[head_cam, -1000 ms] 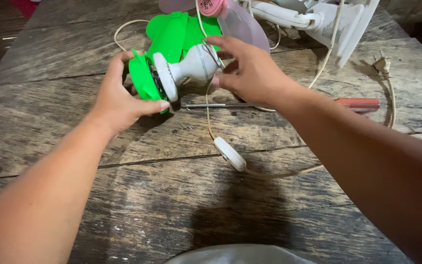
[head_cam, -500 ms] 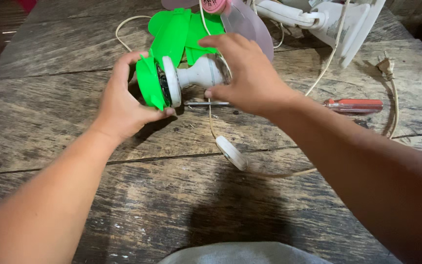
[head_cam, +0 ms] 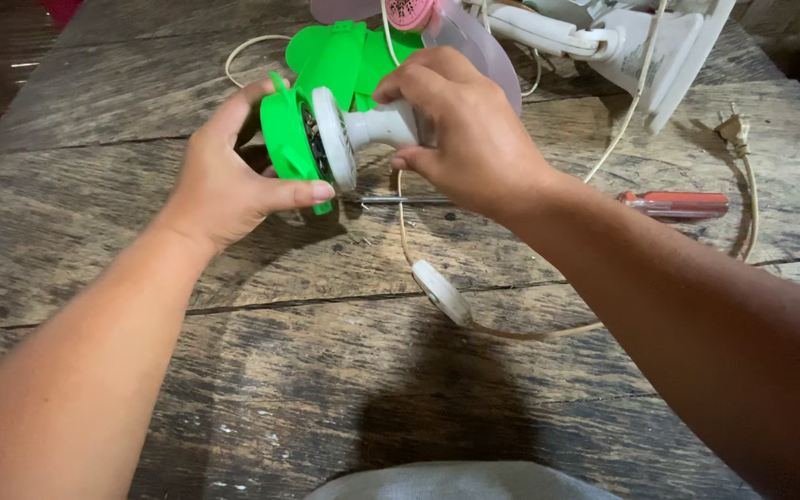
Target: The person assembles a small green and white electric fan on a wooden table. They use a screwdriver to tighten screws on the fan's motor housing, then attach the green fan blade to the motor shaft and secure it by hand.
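Note:
A small fan motor (head_cam: 363,130) with a white housing lies on its side on the wooden table (head_cam: 233,370), with a green plastic part (head_cam: 281,130) at its left end. My left hand (head_cam: 229,181) grips that green part, thumb underneath. My right hand (head_cam: 460,130) is closed around the white housing's right end. Green fan blades (head_cam: 340,51) lie just behind. A cream cord with an inline switch (head_cam: 442,292) runs from the motor toward me.
A screwdriver with a red handle (head_cam: 673,204) lies under my right forearm, its shaft pointing left. A white fan body (head_cam: 622,42), a translucent pink blade (head_cam: 479,51) and a plug (head_cam: 729,125) sit at the back right.
My right hand has moved from hovering with spread fingers to closing around the white housing. The motor has lifted and shifted slightly right and up.

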